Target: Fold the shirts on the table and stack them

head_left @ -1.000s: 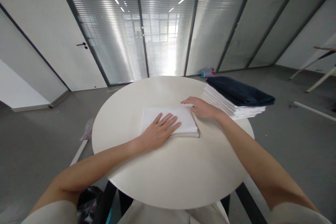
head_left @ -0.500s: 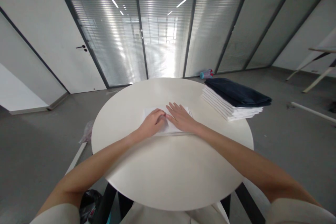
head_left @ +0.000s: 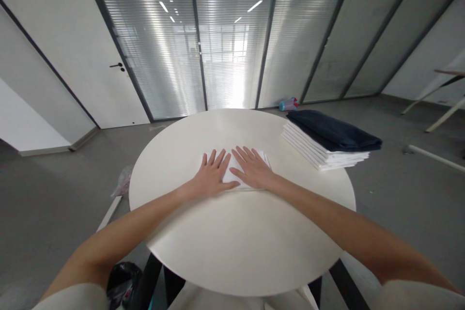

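A folded white cloth (head_left: 232, 178) lies flat near the middle of the round white table (head_left: 240, 237). My left hand (head_left: 211, 174) presses down on its left part, palm down with the fingers spread. On the right part rests my right hand (head_left: 252, 168), also flat with fingers apart. The two thumbs point toward each other over the cloth. Much of the cloth is covered by the hands, so its full outline is hidden.
At the table's right edge stands a stack of folded white cloths (head_left: 319, 152) with a folded dark navy cloth (head_left: 332, 130) on top. A black plastic bag (head_left: 123, 281) sits on the floor at lower left. Behind the table runs a glass partition (head_left: 232, 48).
My left hand has gone from curled, pinched fingers to spread flat on the cloth. My right hand stays flat, with its fingers spread a little wider. The view has shifted slightly.
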`<state>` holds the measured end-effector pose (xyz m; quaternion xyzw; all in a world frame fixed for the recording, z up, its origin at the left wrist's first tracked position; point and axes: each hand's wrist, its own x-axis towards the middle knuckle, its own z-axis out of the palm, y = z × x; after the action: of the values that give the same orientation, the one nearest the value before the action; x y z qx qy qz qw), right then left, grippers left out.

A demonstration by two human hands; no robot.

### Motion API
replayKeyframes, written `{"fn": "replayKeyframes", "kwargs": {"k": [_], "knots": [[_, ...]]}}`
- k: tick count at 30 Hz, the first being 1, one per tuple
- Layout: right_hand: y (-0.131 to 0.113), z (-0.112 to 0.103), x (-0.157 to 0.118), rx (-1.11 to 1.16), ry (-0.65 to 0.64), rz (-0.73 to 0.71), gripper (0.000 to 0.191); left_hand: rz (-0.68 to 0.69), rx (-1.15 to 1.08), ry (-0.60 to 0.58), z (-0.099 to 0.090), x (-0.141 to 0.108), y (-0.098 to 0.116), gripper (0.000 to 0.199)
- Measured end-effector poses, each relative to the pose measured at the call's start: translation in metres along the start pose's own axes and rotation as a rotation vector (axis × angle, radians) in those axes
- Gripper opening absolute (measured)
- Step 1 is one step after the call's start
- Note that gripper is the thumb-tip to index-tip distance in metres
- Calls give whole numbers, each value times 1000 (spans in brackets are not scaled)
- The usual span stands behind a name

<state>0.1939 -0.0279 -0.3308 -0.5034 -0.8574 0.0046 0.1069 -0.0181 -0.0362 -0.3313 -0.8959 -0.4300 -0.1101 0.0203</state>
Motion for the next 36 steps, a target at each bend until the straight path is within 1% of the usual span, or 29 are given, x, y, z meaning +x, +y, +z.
{"fn": "replayKeyframes", "kwargs": {"k": [3, 5, 7, 9, 11, 14, 19, 22, 25, 27, 28, 30, 32, 34, 36], "knots": [[3, -8, 0, 29, -4, -22, 85, -8, -14, -7, -7, 1, -1, 97], [7, -16, 0, 41, -5, -9, 83, -18, -39, -18, -13, 2, -3, 90], [12, -23, 0, 38, 12, 26, 82, -24, -51, 12, -18, 3, -5, 82], [17, -25, 0, 33, 34, 50, 82, -21, -44, 62, -18, 5, -8, 79], [22, -23, 0, 40, 18, 65, 82, -13, -38, 63, -13, 6, -11, 84], [25, -13, 0, 50, -37, 84, 85, -13, -41, 20, -5, 6, -13, 90], [23, -4, 1, 45, -110, 110, 90, -23, -52, -9, 2, 5, -13, 91], [25, -5, 1, 45, -87, 94, 91, -16, -55, 3, 2, 5, -13, 89], [36, -11, 0, 68, -41, 17, 85, -7, -54, 27, -2, 4, -14, 82], [48, -16, 1, 101, -24, 20, 79, 47, -49, 62, -12, 2, -13, 74], [55, -18, 1, 118, -20, 56, 76, 107, -44, 85, -18, 1, -12, 70], [67, -21, 2, 133, -23, 163, 72, 273, -32, 120, -30, -3, -7, 66], [76, -22, 3, 114, -46, 239, 69, 429, -7, 131, -40, -6, -1, 61], [80, -21, 4, 87, -73, 274, 65, 517, 39, 125, -44, -8, 6, 51], [81, -21, 6, 86, -76, 305, 62, 554, 105, 129, -43, -10, 11, 42]]}}
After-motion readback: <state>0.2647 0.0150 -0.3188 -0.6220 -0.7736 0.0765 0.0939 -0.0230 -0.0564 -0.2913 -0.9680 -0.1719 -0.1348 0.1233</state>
